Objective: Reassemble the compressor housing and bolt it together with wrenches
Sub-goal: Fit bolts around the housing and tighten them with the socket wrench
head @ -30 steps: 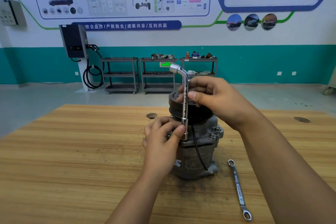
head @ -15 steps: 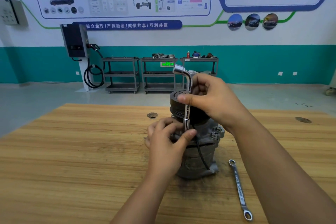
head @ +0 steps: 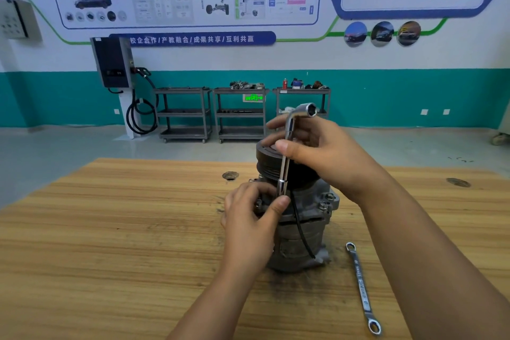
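1. The compressor (head: 292,251) stands upright at the centre of the wooden surface (head: 110,243). It has a grey cast-metal housing and a black grooved pulley (head: 266,170) on top. A black cable (head: 299,226) runs down its front, and hex bolts (head: 323,205) sit in the flange at its 3 o'clock side.
2. A double ring spanner (head: 361,287) lies flat on the surface at 4 o'clock from the compressor, apart from it.
3. Change from half a second ago: the L-shaped socket wrench (head: 290,127) has turned about its upright shank. Its bent upper end pointed to 9 o'clock then and now points toward 2 o'clock, hex opening visible.
4. Left hand (head: 248,226): the fingers are curled. Thumb and fingertips pinch the wrench's lower end at the flange.
5. Right hand (head: 325,157): the forearm enters from 4 o'clock. Thumb and fingers pinch the shank at pulley height, just below the bend.
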Demonstrator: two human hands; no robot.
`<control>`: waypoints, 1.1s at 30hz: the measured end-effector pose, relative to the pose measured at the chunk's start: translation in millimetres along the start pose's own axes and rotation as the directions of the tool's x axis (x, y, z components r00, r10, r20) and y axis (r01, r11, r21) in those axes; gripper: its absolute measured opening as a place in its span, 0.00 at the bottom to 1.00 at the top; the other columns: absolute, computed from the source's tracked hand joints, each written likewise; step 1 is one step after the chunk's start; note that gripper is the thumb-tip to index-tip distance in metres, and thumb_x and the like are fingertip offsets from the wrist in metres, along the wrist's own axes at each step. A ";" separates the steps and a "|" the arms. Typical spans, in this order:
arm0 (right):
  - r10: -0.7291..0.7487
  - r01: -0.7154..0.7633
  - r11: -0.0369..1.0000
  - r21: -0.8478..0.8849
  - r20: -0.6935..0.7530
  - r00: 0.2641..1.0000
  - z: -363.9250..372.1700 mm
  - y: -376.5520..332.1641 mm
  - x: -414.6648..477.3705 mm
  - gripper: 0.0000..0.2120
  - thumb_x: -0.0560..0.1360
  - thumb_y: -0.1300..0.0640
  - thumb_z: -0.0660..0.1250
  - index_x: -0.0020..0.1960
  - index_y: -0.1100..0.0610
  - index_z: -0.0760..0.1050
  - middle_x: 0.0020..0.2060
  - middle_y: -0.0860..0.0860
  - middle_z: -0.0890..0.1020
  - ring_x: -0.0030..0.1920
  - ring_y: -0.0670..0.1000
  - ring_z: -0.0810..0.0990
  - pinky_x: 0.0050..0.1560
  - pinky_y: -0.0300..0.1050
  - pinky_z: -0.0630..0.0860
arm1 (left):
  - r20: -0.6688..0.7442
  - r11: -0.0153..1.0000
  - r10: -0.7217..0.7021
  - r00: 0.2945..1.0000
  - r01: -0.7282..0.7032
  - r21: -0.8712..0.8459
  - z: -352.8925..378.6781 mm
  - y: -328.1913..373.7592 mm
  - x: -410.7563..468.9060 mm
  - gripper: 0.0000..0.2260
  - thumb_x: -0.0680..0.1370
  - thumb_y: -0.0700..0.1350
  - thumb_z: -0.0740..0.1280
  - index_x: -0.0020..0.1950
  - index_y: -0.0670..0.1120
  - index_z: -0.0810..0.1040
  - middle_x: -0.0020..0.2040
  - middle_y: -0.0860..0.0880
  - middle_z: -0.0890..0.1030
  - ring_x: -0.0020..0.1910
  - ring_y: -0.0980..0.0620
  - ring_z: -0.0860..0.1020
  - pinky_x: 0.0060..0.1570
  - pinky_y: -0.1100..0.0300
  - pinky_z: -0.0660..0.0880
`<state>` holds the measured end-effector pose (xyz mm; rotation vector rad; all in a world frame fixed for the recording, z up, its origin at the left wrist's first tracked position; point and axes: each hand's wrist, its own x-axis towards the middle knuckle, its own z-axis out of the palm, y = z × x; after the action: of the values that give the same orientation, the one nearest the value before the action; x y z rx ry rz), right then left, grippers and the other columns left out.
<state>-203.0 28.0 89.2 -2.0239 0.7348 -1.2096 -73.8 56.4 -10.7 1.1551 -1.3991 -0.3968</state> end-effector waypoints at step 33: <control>-0.004 0.003 1.000 0.011 0.025 1.000 -1.7 -0.2 1.5 0.06 0.72 0.62 0.70 0.48 0.55 0.77 0.40 0.49 0.84 0.44 0.45 0.83 0.41 0.35 0.77 | 0.018 0.997 0.042 0.999 -0.041 -0.069 -2.7 -4.1 2.8 0.10 0.74 0.45 0.69 0.38 0.59 0.75 0.45 0.60 0.78 0.55 0.58 0.70 0.48 0.77 0.63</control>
<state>-203.8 26.6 90.8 -2.0286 0.7113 -1.1857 -69.2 53.4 -11.8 1.0671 -1.4132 -0.4246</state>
